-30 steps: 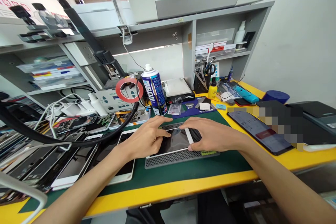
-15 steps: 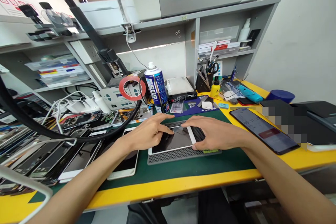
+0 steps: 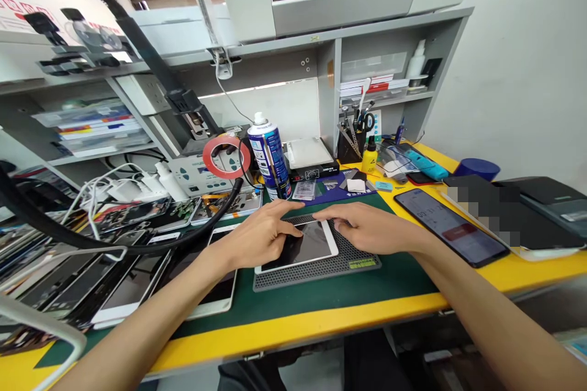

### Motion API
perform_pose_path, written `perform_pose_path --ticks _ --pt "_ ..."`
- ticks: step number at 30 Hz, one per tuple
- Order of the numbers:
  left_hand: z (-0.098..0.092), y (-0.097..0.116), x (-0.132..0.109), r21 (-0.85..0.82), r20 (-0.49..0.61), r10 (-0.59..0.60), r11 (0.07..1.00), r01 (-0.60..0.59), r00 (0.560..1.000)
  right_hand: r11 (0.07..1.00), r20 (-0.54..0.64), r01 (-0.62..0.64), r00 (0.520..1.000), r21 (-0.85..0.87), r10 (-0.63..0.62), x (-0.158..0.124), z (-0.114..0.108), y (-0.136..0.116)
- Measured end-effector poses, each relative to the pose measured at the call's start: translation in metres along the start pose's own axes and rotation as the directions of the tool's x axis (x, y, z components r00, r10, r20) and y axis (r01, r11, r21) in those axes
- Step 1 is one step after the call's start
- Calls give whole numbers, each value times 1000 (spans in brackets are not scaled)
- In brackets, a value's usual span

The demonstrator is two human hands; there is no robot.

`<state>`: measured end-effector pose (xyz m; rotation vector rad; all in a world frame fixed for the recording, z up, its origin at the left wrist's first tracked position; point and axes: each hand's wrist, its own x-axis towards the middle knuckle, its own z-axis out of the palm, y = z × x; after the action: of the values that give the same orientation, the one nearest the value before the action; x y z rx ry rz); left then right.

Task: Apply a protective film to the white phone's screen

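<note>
white-framed phone screen (image 3: 305, 245) flat on a perforated mat (image 3: 321, 269), left hand (image 3: 259, 238) fingers spread pressing its left edge, right hand (image 3: 367, 227) fingers flat along its top-right corner, nothing gripped

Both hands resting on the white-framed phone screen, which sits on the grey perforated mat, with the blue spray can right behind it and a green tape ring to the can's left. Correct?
Not quite: the tape ring is red, not green, as the head view shows. The rest holds: left hand and right hand rest on the white-framed phone screen, on the grey perforated mat, with the blue spray can behind.
</note>
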<state>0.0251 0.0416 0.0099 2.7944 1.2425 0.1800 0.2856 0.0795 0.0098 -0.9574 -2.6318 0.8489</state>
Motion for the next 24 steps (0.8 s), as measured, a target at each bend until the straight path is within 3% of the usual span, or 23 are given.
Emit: perform_pose_path --ticks 24 --pt "6 9 9 -27 -33 24 999 -25 999 995 -96 100 991 16 -98 4 6 6"
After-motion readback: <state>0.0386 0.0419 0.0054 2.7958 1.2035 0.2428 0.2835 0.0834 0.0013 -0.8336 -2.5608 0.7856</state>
